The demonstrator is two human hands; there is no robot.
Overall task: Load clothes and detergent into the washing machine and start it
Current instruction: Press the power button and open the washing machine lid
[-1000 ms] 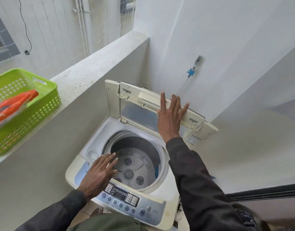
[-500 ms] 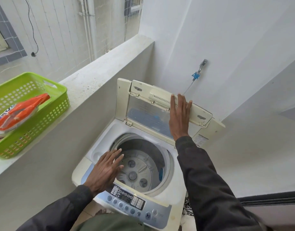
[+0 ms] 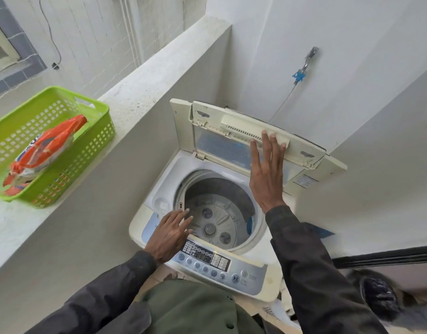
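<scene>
A white top-loading washing machine [image 3: 157,203] stands in the corner with its folding lid [image 3: 231,131] raised against the wall. The drum [image 3: 214,220] is open and holds no clothes that I can see. My right hand [image 3: 267,174] lies flat, fingers spread, against the raised lid's lower edge. My left hand [image 3: 170,233] rests flat on the machine's front rim, beside the control panel [image 3: 219,263]. An orange detergent bag [image 3: 46,150] lies in a green basket [image 3: 92,145] on the ledge to the left.
A concrete ledge [image 3: 145,85] runs along the left above the machine. A tap with a blue fitting [image 3: 300,73] is on the wall behind the lid. A dark fabric heap [image 3: 381,292] lies at the lower right by a black door track [image 3: 386,256].
The lid has stayed raised under my right hand, whose fingertips now sit a little lower on it. The camera has shifted, so the basket and machine appear further right. My left hand has barely moved.
</scene>
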